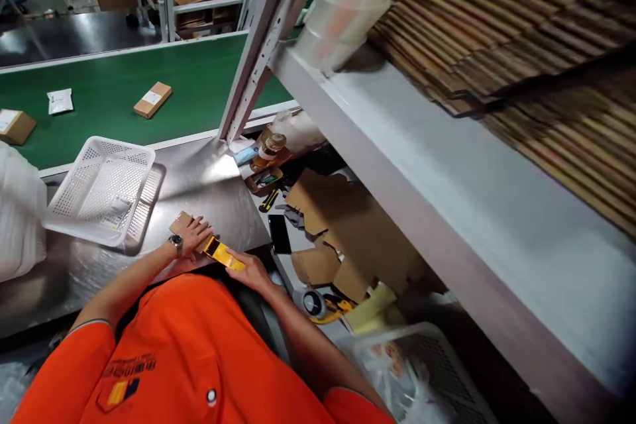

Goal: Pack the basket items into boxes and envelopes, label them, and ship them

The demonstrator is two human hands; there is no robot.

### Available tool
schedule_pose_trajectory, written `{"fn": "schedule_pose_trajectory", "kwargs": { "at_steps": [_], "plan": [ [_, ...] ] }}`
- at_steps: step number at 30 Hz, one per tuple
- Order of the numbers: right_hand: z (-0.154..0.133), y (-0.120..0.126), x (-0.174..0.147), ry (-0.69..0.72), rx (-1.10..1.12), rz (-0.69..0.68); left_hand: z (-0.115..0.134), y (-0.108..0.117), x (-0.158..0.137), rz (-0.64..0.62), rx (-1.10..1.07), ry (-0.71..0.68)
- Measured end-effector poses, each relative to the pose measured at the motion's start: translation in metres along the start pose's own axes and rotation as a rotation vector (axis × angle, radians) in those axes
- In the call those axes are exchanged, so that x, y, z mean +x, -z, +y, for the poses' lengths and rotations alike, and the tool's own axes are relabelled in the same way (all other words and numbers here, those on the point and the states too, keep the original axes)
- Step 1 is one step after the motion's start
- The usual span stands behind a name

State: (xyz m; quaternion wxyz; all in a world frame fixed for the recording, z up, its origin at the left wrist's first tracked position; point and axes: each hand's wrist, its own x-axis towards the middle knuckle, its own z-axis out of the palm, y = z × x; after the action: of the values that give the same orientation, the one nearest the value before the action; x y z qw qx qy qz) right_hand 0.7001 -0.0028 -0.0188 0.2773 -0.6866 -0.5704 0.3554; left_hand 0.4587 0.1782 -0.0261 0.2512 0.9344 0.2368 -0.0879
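Note:
My left hand (pixel 195 237), a watch on its wrist, rests with fingers stretched over a small brown cardboard box (pixel 179 220) near the steel table's front edge. The hand covers much of the box. Gripped in my right hand (pixel 252 271) is a yellow handheld device (pixel 229 258) with a black end; I cannot make out its exact kind. Its black end is beside my left fingers, at the box's right end. To the left, a white perforated plastic basket (pixel 92 195) holds a small white packet (pixel 116 207).
A green conveyor belt (pixel 106 96) carries several parcels behind the steel table (pixel 199 179). A metal shelf (pixel 422 179) with tape rolls (pixel 342 13) and stacked cardboard (pixel 497 20) juts in at right. Below it lie a phone (pixel 279 234), a yellow cutter (pixel 269 200) and cardboard pieces (pixel 358 232).

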Motion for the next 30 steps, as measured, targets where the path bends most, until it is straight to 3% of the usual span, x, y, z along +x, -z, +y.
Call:
{"fn": "schedule_pose_trajectory", "kwargs": {
  "at_steps": [4,8,11,16,21,25,28,30],
  "plan": [
    [0.005,0.026,-0.015,0.063,0.012,0.0,0.019,0.011,0.017,-0.008,-0.004,-0.039],
    [-0.005,0.069,-0.026,0.154,0.041,0.075,0.023,0.032,0.015,0.138,-0.275,-0.19],
    [-0.027,0.079,-0.013,0.236,0.009,0.033,0.015,0.032,0.01,0.177,-0.425,-0.245],
    [-0.065,0.071,0.021,0.362,-0.077,-0.103,-0.029,0.038,-0.016,0.17,-0.328,-0.177],
    [-0.066,0.086,0.036,0.385,-0.255,-0.166,-0.093,0.061,-0.068,0.165,-0.099,0.082],
    [-0.065,0.057,0.057,0.326,-0.388,-0.3,-0.111,0.06,-0.091,0.11,-0.029,0.233],
    [-0.069,0.022,0.073,0.228,-0.458,-0.341,-0.098,0.048,-0.09,0.082,0.039,0.395],
    [-0.071,0.008,0.08,0.188,-0.467,-0.341,-0.082,0.035,-0.083,0.068,0.075,0.412]
  ]
}}
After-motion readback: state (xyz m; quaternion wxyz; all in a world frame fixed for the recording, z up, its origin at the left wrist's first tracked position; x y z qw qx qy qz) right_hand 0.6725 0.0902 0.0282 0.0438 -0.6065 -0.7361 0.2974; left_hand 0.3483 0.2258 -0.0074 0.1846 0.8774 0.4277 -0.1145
